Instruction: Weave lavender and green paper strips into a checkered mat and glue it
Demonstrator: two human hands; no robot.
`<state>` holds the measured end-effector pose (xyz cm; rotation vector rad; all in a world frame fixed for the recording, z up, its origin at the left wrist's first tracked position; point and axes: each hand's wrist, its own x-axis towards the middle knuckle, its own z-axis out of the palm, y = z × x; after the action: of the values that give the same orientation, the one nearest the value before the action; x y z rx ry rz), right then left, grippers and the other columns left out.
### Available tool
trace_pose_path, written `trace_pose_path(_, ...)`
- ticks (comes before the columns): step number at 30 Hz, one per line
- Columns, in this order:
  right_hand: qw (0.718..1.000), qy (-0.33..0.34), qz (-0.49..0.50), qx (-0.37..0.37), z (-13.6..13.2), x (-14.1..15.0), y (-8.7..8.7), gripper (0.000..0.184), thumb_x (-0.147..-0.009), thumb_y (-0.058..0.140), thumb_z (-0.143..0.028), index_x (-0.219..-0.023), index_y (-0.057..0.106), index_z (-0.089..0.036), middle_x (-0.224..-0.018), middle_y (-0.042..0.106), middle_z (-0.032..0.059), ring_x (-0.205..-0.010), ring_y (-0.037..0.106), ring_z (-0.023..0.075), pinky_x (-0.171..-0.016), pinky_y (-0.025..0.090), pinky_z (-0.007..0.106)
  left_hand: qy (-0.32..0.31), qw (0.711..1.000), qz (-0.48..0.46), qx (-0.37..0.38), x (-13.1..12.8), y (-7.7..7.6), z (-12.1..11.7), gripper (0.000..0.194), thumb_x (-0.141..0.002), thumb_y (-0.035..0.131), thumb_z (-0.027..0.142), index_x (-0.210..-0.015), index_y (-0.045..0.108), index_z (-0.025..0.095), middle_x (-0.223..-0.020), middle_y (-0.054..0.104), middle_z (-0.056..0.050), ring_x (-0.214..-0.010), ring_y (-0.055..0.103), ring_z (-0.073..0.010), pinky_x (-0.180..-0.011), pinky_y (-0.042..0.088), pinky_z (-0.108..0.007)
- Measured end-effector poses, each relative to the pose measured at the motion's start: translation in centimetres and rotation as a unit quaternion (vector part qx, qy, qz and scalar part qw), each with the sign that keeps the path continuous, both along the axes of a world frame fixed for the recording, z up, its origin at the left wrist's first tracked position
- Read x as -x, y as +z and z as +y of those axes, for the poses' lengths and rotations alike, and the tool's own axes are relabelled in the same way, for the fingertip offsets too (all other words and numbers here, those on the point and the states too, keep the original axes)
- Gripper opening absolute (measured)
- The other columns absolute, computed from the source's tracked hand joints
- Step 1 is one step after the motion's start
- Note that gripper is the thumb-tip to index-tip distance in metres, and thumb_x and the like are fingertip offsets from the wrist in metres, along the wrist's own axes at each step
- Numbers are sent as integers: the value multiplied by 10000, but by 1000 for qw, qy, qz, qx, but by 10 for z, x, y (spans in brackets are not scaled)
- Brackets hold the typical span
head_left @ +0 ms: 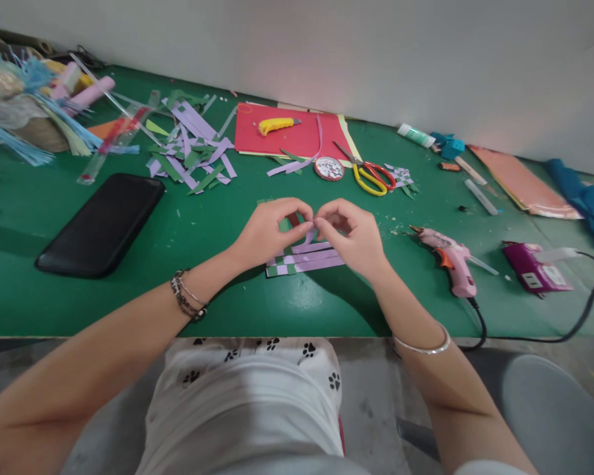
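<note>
Both hands meet above a small woven mat of purple and green paper strips [321, 263] lying on the green table. My left hand [276, 227] is closed in a pinch, its thumb and forefinger on a raised purple paper strip [311, 235]. Fingertip to fingertip with it, my right hand [354, 237] pinches the same strip. The mat is checkered at its left end, while loose purple strips run out to the right. Part of the mat is covered by the hands.
Paper scraps [193, 148] lie heaped behind a black case [103, 224]. A yellow cutter [277, 125] rests on red paper [307, 142]; scissors [369, 177] and a round tape roll [329, 168] are near it. At right are a pink glue gun [448, 257] and a purple power socket [534, 267] with cables.
</note>
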<state>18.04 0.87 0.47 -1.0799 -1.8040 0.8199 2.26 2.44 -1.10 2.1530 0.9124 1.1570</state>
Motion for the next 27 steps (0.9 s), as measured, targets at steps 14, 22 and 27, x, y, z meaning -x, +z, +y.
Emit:
trace_pose_path(14, 996, -2, 70, 48, 0, 4, 1, 89, -668, 520, -142, -623, 468, -199, -516, 515, -70, -461, 485, 52, -475, 411, 201, -65, 984, -107, 125, -4, -5, 2, 110, -738, 558, 267, -720, 543, 159, -704, 600, 5, -666, 579, -104, -673, 474, -218)
trace_pose_path(22, 993, 9, 92, 79, 1, 4, 2, 86, -651, 509, -136, -608, 463, -193, -512, 515, -73, -455, 483, 45, -463, 409, 194, -81, 978, -122, 145, -4, -5, 2, 91, -730, 557, 244, -716, 533, 157, -684, 591, 12, -655, 582, -99, -658, 471, -211)
trace_pose_path(27, 990, 18, 102, 93, 2, 3, 1, 74, -653, 505, -147, -607, 465, -188, -523, 516, -71, -456, 484, 44, -469, 414, 195, -78, 979, -110, 155, -4, -4, 2, 90, -726, 543, 247, -716, 522, 160, -671, 585, 16, -639, 581, -99, -637, 471, -211)
